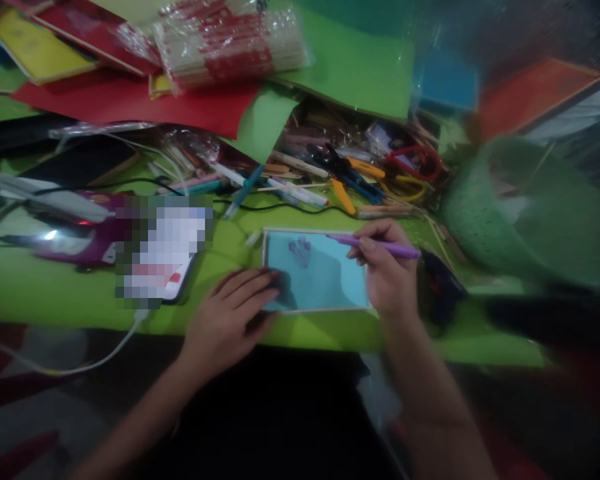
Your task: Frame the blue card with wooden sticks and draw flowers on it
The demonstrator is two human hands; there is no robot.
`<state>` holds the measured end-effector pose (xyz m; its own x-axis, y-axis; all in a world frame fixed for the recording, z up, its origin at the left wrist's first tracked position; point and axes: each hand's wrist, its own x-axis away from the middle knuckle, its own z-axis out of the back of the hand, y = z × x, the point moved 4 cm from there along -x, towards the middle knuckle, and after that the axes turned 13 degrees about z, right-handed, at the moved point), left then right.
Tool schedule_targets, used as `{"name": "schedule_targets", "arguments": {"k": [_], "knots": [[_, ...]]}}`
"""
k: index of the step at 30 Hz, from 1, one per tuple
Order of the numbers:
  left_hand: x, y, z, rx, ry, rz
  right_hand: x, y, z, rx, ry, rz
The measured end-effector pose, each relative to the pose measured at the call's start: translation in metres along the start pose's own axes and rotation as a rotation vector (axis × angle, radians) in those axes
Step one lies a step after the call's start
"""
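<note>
Head view: my L hand (225, 317) lies palm-down, fingers long and a bit apart, gripping nothing, fingertips on the left end of the blue card (325, 287); my R hand (387, 267) is closed round a purple pen (397, 249), held nearly level w/ its tip over the card nr the top edge; can't quite tell, w/ the blur, if the tip touches. Card lies flat on the green table cover (330, 337), btwn my hands; a small line drawing (300, 250) sits on it, upper left of centre.

Off to the left, a phone (177, 287) w/ a white cable (100, 365) plugged in; past it a purple device (77, 247) w/ a lit spot; to the right, a dark item (443, 287) just beside my R hand, then a big green basket (530, 247).

Farther back, a jumble of pens (300, 192) plus red-handled scissors (433, 163); behind those a red sheet (145, 110), sticks in clear plastic (235, 50) on top; at far right an orange board (540, 93), tilted.
</note>
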<state>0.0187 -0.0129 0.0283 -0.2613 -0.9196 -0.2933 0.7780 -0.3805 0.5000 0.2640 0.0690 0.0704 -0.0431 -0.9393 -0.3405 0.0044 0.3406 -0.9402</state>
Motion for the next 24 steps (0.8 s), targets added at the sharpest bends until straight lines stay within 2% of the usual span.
{"name": "schedule_targets", "arguments": {"k": [5,14,24], "knots": [[-0.0002,0.002,0.0002,-0.031,0.04,0.009,0.002,-0.006,-0.0004,-0.058,0.017,0.031],[-0.0002,0.0024,-0.0019,-0.042,0.023,0.045,0.0024,-0.0109,-0.001,-0.125,0.025,0.037],[-0.0001,0.0015,-0.0034,-0.045,0.066,0.036,0.001,-0.0053,-0.0008,-0.042,0.022,0.022]]}}
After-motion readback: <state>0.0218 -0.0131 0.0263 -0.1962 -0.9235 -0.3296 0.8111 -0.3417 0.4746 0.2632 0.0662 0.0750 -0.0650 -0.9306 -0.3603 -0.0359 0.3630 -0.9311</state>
